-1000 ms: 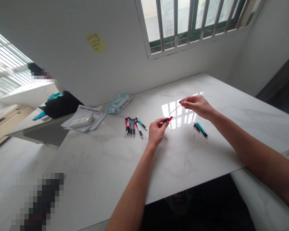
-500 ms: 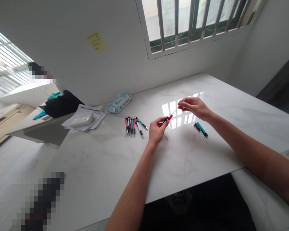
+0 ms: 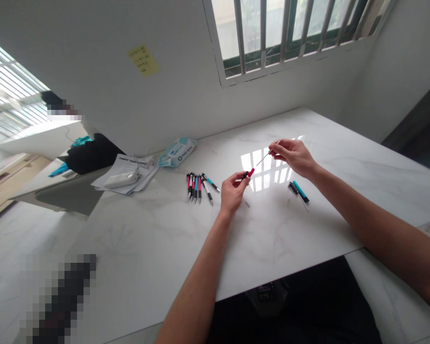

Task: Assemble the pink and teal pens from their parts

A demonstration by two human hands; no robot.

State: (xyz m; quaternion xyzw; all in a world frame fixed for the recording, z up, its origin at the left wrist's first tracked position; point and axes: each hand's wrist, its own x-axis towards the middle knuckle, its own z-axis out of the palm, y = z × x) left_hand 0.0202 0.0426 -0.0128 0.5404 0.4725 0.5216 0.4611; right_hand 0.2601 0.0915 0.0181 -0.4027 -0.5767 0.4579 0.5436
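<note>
White marble worktop (image 3: 165,229) set against a wall under a barred window (image 3: 290,33). Above its middle, the left hand (image 3: 232,192) has its fingers pinched on a short red-and-black pen barrel (image 3: 248,174), held clear of the surface. The right hand (image 3: 294,155) has its fingers closed on a thin refill (image 3: 265,156), whose free end points at the barrel, just apart from it. A teal pen (image 3: 300,190) lies on the worktop near the right hand. A row of pens (image 3: 198,185) lies left of the left hand; a wipes pack (image 3: 177,152) and papers (image 3: 125,172) lie beyond.
</note>
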